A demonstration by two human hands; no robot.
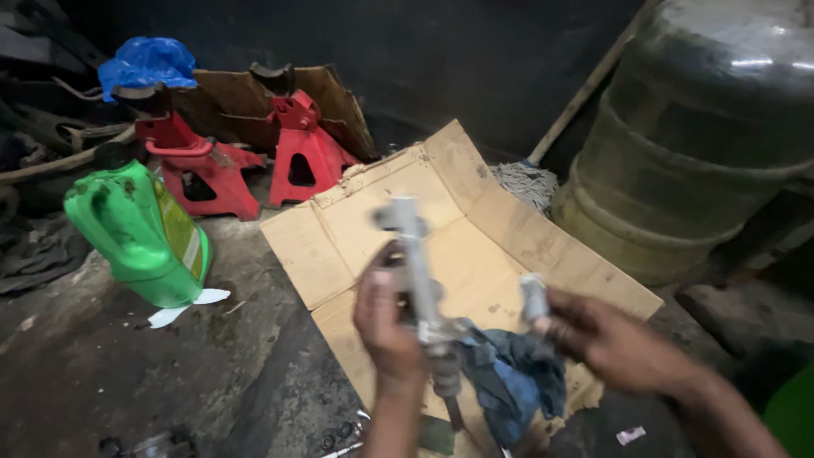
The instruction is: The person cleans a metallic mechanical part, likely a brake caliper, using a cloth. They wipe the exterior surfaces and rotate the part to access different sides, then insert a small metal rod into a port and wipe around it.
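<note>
Left hand [386, 322]: clenched around the lower half of a long grey metal part [415, 263], held nearly upright, its upper end rising well above the knuckles. The part is blurred; its exact form cannot be made out beyond a wider head at the top and a darker stub below the fist.

Right hand [606, 335]: fingers closed on a small grey cylinder [534, 297], which stands up from the fingertips, just right of the long part and apart from it.

Between and below the two hands: a blue rag [513, 382], bunched, hanging under the long part; whether it touches either hand cannot be told.

Beneath both hands: flattened cardboard [475, 212] spread on a dark, stained floor [127, 373].

Left of the left hand, well apart: a green jug [140, 233], tilted, with white scraps at its base. Beyond it, farther from the hand: two red jack stands [254, 157] side by side, the left one near a blue plastic bag [144, 64], brown board leaning behind them.

Beyond the right hand: a mop [526, 182], head resting at the cardboard's far edge, handle slanting up to the right. Next to it, a large dark drum [695, 136].
</note>
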